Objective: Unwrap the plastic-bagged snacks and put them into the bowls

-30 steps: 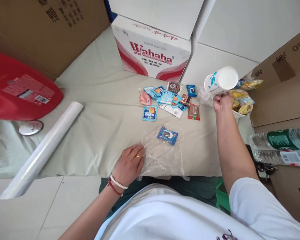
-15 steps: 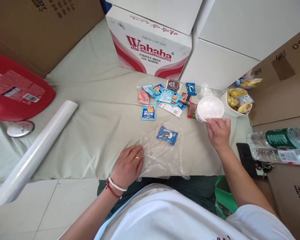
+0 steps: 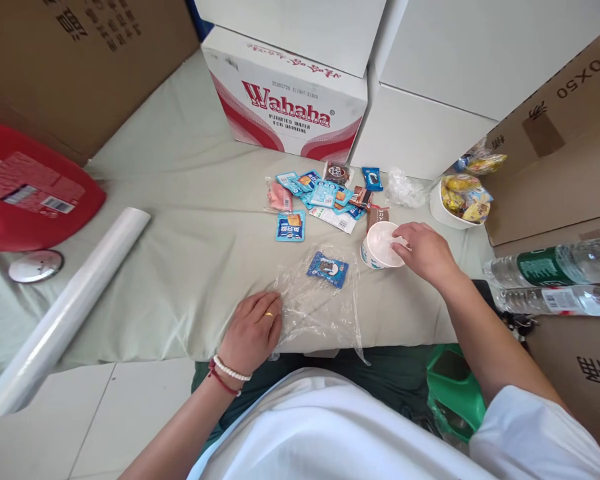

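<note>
My left hand (image 3: 253,329) lies flat on the left edge of a clear plastic sheet (image 3: 325,313), fingers stretched out and holding nothing. On the sheet lies a dark blue snack packet (image 3: 329,269). To its upper right, a white paper cup (image 3: 373,255) stands on the cloth. My right hand (image 3: 425,252) is over the cup's right rim, with thumb and fingertips apart above its opening; nothing shows between them. Behind the sheet sits a pile of small snack packets (image 3: 323,194), with one blue packet (image 3: 290,227) in front of it.
A white tub of yellow-wrapped snacks (image 3: 437,207) and crumpled plastic (image 3: 405,189) stand at the back right. Two bottles (image 3: 555,268) lie at the right edge. A plastic film roll (image 3: 75,307), round lid (image 3: 36,265) and red container (image 3: 35,193) are left. A Wahaha carton (image 3: 285,100) closes the back.
My right hand has brought the cup left and towards me, and its grip on the rim has loosened. My left hand stays on the sheet. The view has shifted slightly.
</note>
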Available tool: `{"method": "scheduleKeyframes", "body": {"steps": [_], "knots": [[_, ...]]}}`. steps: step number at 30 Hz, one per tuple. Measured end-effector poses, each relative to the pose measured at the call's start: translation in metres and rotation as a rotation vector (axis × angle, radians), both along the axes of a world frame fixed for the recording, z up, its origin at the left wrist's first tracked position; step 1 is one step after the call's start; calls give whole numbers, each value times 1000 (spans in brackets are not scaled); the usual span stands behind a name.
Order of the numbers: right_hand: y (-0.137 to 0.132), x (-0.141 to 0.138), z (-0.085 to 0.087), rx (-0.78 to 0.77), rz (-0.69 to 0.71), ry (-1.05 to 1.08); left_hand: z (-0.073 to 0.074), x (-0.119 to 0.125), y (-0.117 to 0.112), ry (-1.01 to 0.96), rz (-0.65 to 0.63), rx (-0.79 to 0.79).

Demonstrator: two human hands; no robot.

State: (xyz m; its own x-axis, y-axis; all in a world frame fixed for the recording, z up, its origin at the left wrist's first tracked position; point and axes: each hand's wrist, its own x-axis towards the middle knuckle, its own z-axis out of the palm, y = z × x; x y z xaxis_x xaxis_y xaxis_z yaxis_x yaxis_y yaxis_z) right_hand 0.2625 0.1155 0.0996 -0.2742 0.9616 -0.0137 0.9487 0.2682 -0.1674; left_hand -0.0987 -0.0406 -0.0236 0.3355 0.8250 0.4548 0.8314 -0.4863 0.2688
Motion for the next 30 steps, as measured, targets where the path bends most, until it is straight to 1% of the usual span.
{"method": "scheduleKeyframes", "body": {"steps": [2, 4, 8, 12, 14, 15, 19, 22, 27, 29, 30], "knots": [[14, -9, 4, -171, -9, -127, 1, 0, 0, 2, 4, 3], [24, -20, 6, -282, 2, -221, 2, 1, 0, 3, 9, 2], [34, -39, 6, -433, 39, -429, 1, 0, 0, 7, 8, -3], [39, -49, 3, -548, 89, -542, 0, 0, 0, 0, 14, -1], [35, -51, 6, -549, 91, -553, 0, 0, 0, -6, 14, -3], [31, -51, 9, -527, 87, -544, 0, 0, 0, -8, 13, -4], [5, -49, 28, -415, 90, -500, 0, -1, -1, -9, 9, 0], [-9, -50, 38, -425, 77, -525, 0, -2, 0, -13, 17, 3], [-19, -61, 38, -454, 114, -539, 2, -1, 0, -20, 24, -3], [-27, -60, 47, -454, 152, -522, 3, 0, 0, -25, 28, -5], [-32, -57, 55, -448, 184, -492, 3, 0, -1, -26, 30, -7]]}}
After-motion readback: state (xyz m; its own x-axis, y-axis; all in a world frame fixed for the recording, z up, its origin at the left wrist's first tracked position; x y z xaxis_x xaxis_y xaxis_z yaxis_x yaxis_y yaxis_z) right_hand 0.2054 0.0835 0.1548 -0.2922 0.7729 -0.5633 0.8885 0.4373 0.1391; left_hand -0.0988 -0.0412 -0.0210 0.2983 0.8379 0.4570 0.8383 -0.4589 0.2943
